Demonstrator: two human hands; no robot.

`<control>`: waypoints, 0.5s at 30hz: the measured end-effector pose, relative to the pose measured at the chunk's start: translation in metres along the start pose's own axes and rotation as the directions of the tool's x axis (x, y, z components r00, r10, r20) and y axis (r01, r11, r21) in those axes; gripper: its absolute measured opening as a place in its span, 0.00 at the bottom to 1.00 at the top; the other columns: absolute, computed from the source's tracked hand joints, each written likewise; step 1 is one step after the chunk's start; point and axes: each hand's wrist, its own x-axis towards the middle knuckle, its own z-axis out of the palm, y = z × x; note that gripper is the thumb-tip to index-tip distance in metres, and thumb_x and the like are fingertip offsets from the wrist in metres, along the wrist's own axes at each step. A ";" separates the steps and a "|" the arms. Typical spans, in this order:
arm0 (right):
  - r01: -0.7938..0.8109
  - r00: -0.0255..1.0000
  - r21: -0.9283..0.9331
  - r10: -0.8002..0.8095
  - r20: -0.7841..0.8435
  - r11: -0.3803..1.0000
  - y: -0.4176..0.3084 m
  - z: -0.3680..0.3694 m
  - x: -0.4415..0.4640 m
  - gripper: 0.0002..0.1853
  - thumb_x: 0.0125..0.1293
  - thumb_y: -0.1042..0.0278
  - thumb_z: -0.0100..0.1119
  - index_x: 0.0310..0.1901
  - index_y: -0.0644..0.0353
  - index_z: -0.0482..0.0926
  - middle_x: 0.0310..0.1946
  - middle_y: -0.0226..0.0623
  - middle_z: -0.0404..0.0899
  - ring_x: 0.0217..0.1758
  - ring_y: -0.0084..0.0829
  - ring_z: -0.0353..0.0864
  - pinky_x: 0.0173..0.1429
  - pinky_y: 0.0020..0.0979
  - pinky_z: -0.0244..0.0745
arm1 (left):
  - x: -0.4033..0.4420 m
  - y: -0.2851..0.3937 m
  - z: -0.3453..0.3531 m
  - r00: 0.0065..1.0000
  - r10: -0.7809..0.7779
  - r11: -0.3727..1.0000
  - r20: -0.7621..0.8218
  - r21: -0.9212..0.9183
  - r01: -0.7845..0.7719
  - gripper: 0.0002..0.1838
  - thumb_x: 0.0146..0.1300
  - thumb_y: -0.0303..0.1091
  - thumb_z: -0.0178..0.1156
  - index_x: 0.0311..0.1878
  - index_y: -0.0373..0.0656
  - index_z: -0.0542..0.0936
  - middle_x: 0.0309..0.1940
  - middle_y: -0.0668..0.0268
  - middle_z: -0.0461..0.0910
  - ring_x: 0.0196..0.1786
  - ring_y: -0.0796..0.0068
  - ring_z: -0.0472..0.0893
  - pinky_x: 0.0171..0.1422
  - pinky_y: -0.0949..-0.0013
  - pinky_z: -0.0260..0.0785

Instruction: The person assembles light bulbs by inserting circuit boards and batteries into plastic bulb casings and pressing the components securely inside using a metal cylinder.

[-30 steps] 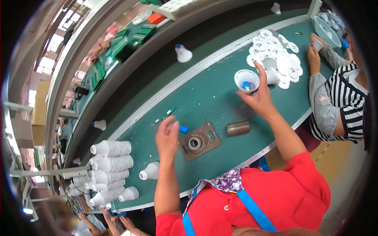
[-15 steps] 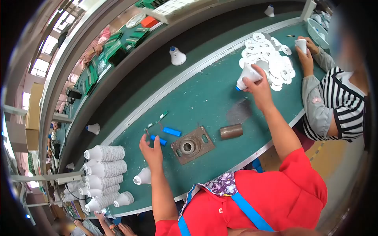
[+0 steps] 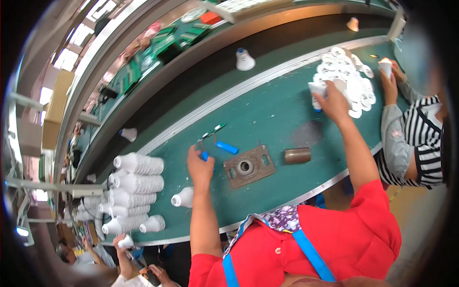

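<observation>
My right hand is closed round a white cone-shaped cup with a blue tip pointing down, beside the pile of white discs. My left hand touches or nearly touches a blue cylinder; its fingers are partly bent and hide part of it. Another blue cylinder and a thin green board with wires lie just beyond. Between my hands are a brown metal plate with a ring and a brown metal cylinder.
Stacked white cups stand at the left, with a single cup near my left forearm. White cones sit on the dark strip behind the table. A co-worker at the right holds a white cup. Other people's hands show at lower left.
The cup in my right hand has turned from open side showing to blue tip down, and is now at the discs. My left hand has come down to the blue cylinder. The camera view has shifted.
</observation>
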 end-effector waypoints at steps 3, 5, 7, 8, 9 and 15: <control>0.003 0.992 -0.196 -0.028 -0.127 0.981 0.009 0.002 0.007 0.29 0.56 0.52 0.61 0.55 0.59 0.69 0.45 0.48 0.75 0.48 0.47 0.76 0.47 0.43 0.72 | -0.007 0.001 -0.012 0.970 -0.161 0.888 0.181 -0.402 0.222 0.32 0.50 0.27 0.60 0.60 0.35 0.65 0.49 0.54 0.74 0.42 0.66 0.77 0.47 0.66 0.71; -0.016 0.988 -0.261 -0.024 -0.150 0.965 0.005 -0.004 0.003 0.28 0.55 0.54 0.62 0.55 0.57 0.70 0.47 0.44 0.72 0.51 0.45 0.72 0.48 0.42 0.73 | -0.008 -0.020 -0.008 0.930 -0.141 0.584 0.340 -0.730 0.355 0.29 0.52 0.26 0.59 0.60 0.36 0.66 0.50 0.55 0.75 0.37 0.68 0.78 0.41 0.66 0.73; 0.058 0.969 -0.275 -0.121 -0.215 0.960 0.002 -0.007 -0.004 0.26 0.56 0.58 0.62 0.55 0.57 0.69 0.46 0.42 0.73 0.49 0.44 0.73 0.48 0.42 0.73 | -0.016 -0.014 -0.018 0.882 -0.033 0.329 0.470 -0.828 0.454 0.27 0.54 0.23 0.57 0.60 0.35 0.66 0.50 0.55 0.75 0.37 0.68 0.78 0.41 0.66 0.73; 0.109 0.948 -0.281 -0.185 -0.258 0.953 0.000 -0.007 -0.009 0.25 0.57 0.59 0.61 0.55 0.57 0.70 0.45 0.42 0.74 0.49 0.43 0.73 0.48 0.41 0.72 | -0.021 -0.009 -0.022 0.853 0.038 0.192 0.520 -0.842 0.505 0.26 0.55 0.21 0.55 0.60 0.35 0.66 0.50 0.56 0.75 0.37 0.68 0.78 0.41 0.66 0.73; 0.224 0.932 -0.158 -0.259 -0.252 0.962 -0.003 -0.007 -0.015 0.24 0.57 0.60 0.60 0.54 0.58 0.70 0.44 0.42 0.74 0.47 0.42 0.74 0.47 0.40 0.72 | -0.027 -0.004 -0.024 0.854 0.074 0.189 0.516 -0.848 0.496 0.27 0.55 0.20 0.54 0.61 0.35 0.65 0.50 0.57 0.74 0.38 0.67 0.77 0.42 0.66 0.74; -0.047 0.775 0.709 -0.422 0.471 0.704 -0.098 -0.016 -0.104 0.14 0.65 0.62 0.52 0.48 0.61 0.76 0.32 0.38 0.80 0.34 0.25 0.76 0.41 0.28 0.71 | -0.068 0.037 -0.030 0.838 0.215 0.323 0.501 -0.847 0.423 0.27 0.56 0.20 0.53 0.62 0.36 0.65 0.49 0.61 0.74 0.40 0.72 0.76 0.46 0.69 0.72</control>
